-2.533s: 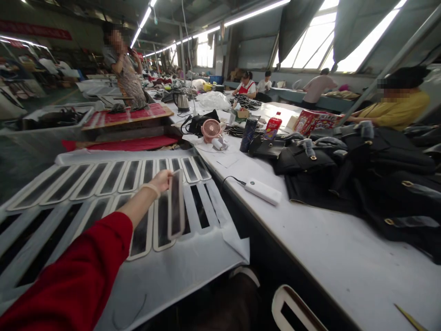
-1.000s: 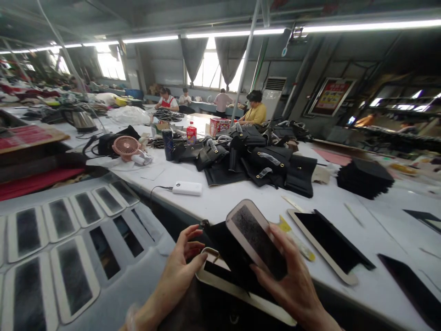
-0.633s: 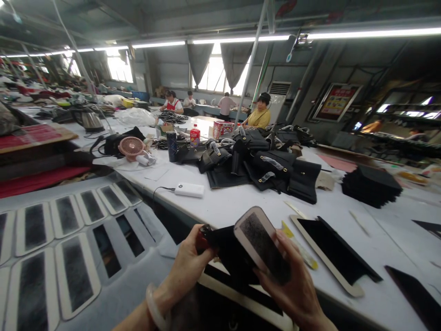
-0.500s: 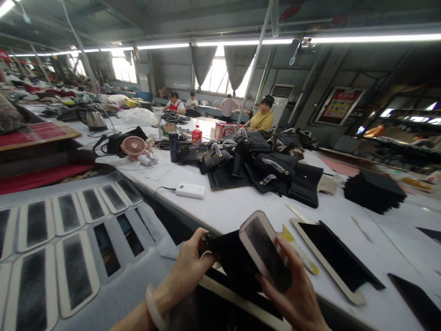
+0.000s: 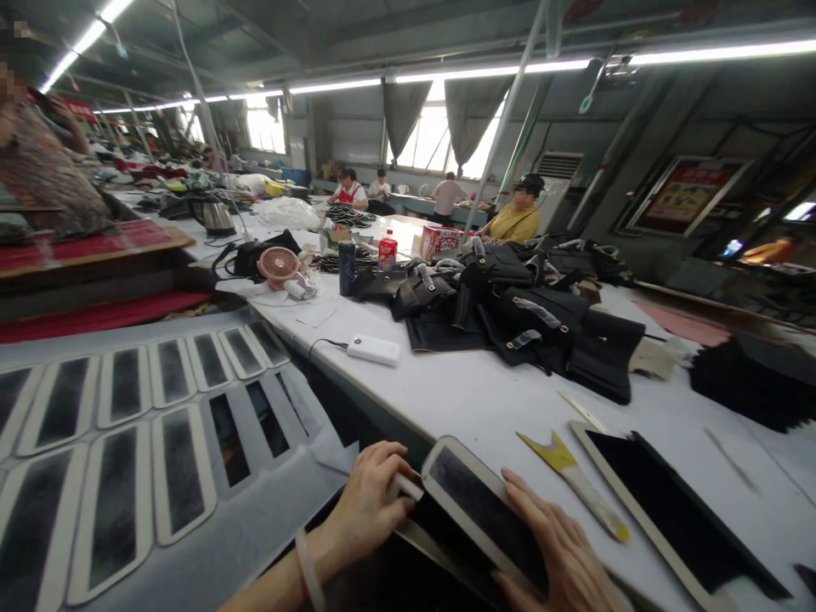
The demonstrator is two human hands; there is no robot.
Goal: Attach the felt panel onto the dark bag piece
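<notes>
My right hand (image 5: 561, 544) grips the right edge of a flat panel (image 5: 481, 501) with a pale rounded border and a dark middle, tilted over the table edge. My left hand (image 5: 370, 501) is closed at the panel's left side, its fingers curled round a small pale piece (image 5: 406, 487). Whether that piece joins the panel cannot be made out. Dark material hangs below, between the hands. To the right lie a yellow-ended flat spreader-like tool (image 5: 577, 480) and another pale-bordered black piece (image 5: 676, 510).
Pale-framed dark panels (image 5: 184, 476) lie in rows on a sheet at left. Black bags (image 5: 535, 314) are heaped on the white table (image 5: 439, 399), near a power bank (image 5: 373, 349), a pink fan (image 5: 279, 267) and stacked black pieces (image 5: 756, 378). A person (image 5: 48, 170) stands at far left.
The view has turned left, and a person has come in at the left edge. The panel is lower; the black material stretched from my left hand has dropped. Left fingers now hold a pale piece.
</notes>
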